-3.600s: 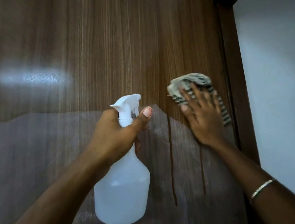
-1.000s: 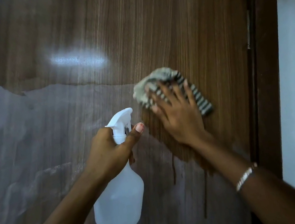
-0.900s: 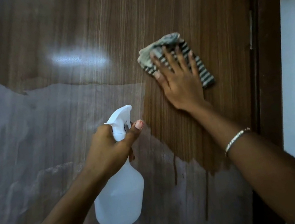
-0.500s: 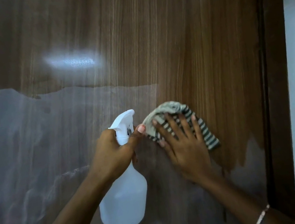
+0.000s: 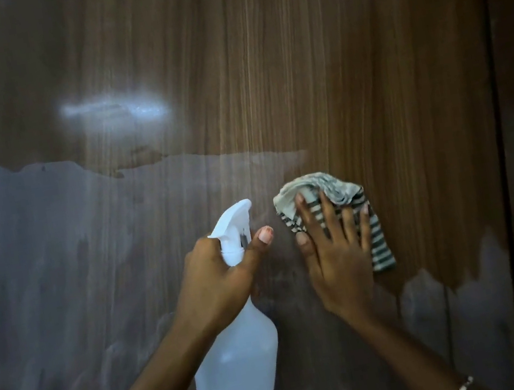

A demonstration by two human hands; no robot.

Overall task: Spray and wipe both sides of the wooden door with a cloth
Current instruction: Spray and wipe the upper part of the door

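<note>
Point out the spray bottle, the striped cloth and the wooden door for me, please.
spray bottle (image 5: 243,376): head view, on its white body.
striped cloth (image 5: 381,248): head view, on its lower right corner.
wooden door (image 5: 292,51): head view, on its upper panel.

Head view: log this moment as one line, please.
left hand: grips white spray bottle | right hand: presses striped cloth on wooden door | door state: lower part hazy

No readable text, label, brand or no. anywhere in view. Bottle (image 5: 238,370) is plain white plastic, door (image 5: 258,57) shows only wood grain, cloth (image 5: 326,187) only stripes. Pic is a bit soft, so v. small moulded print on the bottle could perhaps go unseen.
</note>
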